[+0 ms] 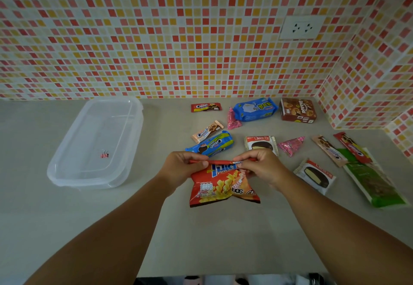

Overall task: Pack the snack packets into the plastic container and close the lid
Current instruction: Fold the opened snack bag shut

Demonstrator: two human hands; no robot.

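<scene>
A red-orange chip bag (220,187) lies on the counter in the middle. My left hand (182,166) pinches the left end of its folded top edge, and my right hand (261,164) pinches the right end. A clear plastic container (67,150) sits at the left with its lid on, and a small pink binder clip (104,154) shows through it. Several other snack packets lie beyond and to the right: a blue cookie pack (211,144), a Choco Pie (260,142), a brown box (298,110) and a long green packet (373,182).
A mosaic-tiled wall (156,38) closes the back and the right corner, with a white socket (301,27) on it. Bare beige counter (201,240) stretches toward me below the bag.
</scene>
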